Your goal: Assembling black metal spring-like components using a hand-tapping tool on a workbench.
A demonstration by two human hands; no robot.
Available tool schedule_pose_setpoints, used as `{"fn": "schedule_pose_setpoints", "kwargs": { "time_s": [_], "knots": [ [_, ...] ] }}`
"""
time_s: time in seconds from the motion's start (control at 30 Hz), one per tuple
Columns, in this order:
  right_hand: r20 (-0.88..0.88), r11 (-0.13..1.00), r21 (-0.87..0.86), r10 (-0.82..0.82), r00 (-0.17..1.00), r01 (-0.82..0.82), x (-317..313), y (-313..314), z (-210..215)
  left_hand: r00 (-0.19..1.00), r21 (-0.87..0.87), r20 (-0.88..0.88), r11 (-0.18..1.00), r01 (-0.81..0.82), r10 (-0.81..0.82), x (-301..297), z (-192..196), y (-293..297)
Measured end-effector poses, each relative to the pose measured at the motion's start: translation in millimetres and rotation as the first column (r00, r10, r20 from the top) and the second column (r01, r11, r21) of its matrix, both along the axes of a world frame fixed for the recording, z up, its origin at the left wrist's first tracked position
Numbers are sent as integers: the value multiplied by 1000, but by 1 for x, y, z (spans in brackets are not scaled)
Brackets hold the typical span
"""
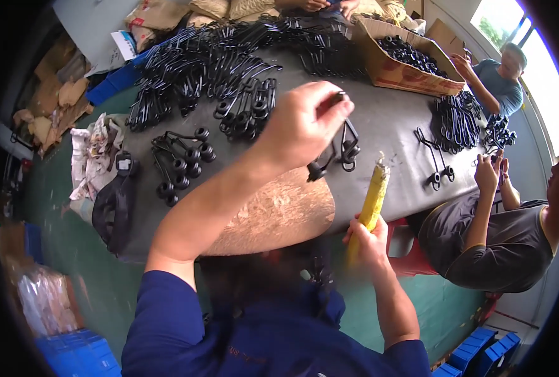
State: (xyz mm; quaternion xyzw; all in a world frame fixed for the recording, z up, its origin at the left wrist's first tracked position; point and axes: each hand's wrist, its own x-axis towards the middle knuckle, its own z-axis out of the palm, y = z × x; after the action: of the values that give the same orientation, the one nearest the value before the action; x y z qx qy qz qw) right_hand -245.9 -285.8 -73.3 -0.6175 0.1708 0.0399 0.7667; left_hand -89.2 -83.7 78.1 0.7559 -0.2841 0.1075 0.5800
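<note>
Up went the left hand (298,122), arm stretched over the grey table (383,119), fingertips drawn narrow in a pinch around a small black piece (337,97)! That piece sat high between thumb and fingers, above the table. From where I stood, the hand hid so much that I couldn't tell whether the piece joined the black hooks (348,149) showing just below.

And the right hand (368,242), lower and nearer the body, had its fingers wrapped firmly around a yellow stick (375,195), which stood tilted with its ragged tip upward. Between the two forearms lay a worn brown board (292,210) at the table's near edge.

What a spread around them! A ringed cluster (248,110) lay beyond the left forearm, a smaller group (185,157) to its left, and a great heap of bent black rods (210,63) filled the far side. A cardboard box (386,70) of black parts stood far right. On the right, a co-worker in a dark shirt (474,248) had both hands raised at the table's edge, near a bundle of black loops (456,125).
</note>
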Motion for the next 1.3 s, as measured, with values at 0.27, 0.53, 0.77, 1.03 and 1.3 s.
{"fn": "schedule_pose_setpoints", "kwargs": {
  "time_s": [0.27, 0.53, 0.77, 1.03, 1.3],
  "knots": [
    [256, 989, -15, 147, 956, -148, -24, 57, 137, 976, 202, -216, 979, 20, 25, -70, -34, 109],
    [89, 782, -561, 383, 920, -271, -42, 88, 53, 992, 355, -53, 931, -90, 116, -57, -26, 111],
    [307, 870, -423, 401, 863, -253, -57, 120, 137, 992, 323, 6, 939, -120, 125, -64, -31, 132],
    [-280, 534, -386, 710, 647, -752, -59, 115, 49, 990, 417, -15, 901, -120, 139, -63, -26, 124],
    [-45, 761, -484, 471, 881, -432, -39, 64, 77, 917, -19, -340, 973, -228, 209, -43, 25, 218]
  ]
}}
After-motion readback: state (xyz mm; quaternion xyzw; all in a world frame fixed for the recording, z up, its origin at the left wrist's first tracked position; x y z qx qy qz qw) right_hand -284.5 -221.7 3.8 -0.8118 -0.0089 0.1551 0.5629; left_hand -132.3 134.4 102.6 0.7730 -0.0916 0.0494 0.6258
